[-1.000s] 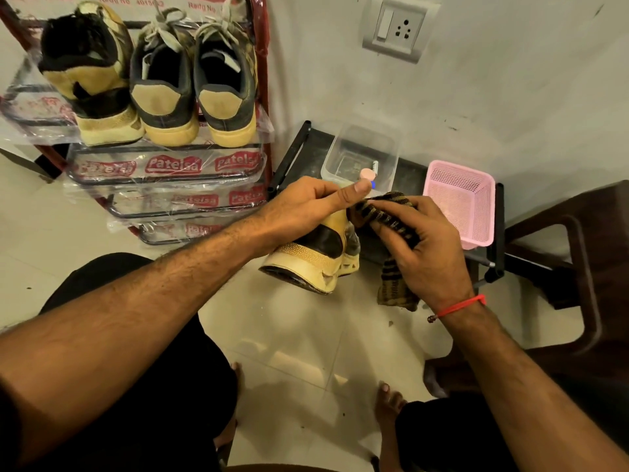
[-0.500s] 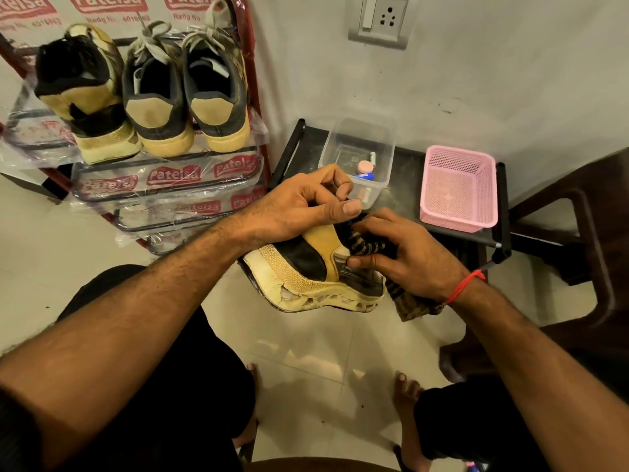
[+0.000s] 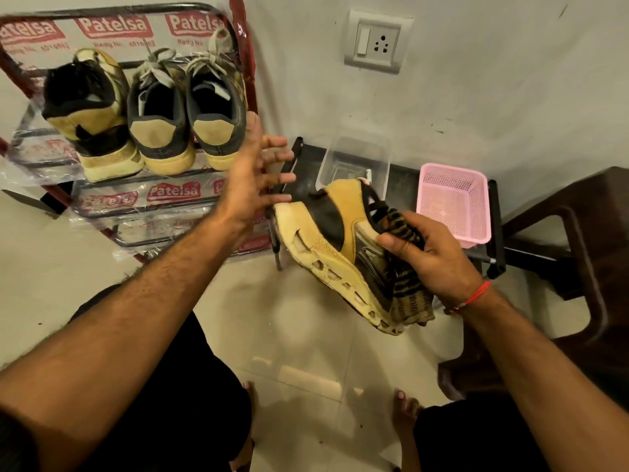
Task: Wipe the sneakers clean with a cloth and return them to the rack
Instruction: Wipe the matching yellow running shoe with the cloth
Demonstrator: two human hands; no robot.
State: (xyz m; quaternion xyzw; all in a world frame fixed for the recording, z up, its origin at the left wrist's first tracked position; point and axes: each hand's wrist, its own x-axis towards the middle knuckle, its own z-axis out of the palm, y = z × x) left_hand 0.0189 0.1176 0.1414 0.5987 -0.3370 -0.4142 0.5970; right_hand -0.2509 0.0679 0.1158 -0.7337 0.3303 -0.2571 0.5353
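Fingers of left hand (image 3: 253, 185) now spread off the sneaker (image 3: 335, 247); right hand (image 3: 432, 257) grips it with cloth (image 3: 406, 229)

The held sneaker (image 3: 335, 240) is mustard yellow with black panels and a cream sole. The cloth (image 3: 406, 267) against it is striped black and tan. On the left, the rack (image 3: 238, 46) is red, its plastic wrap printed with red-and-white labels. The far-right basket (image 3: 452, 206) is pink. A red thread (image 3: 471, 296) circles the right wrist.

grey wall (image 3: 476, 80), switch socket (image 3: 376, 40), tiled floor (image 3: 306, 335).
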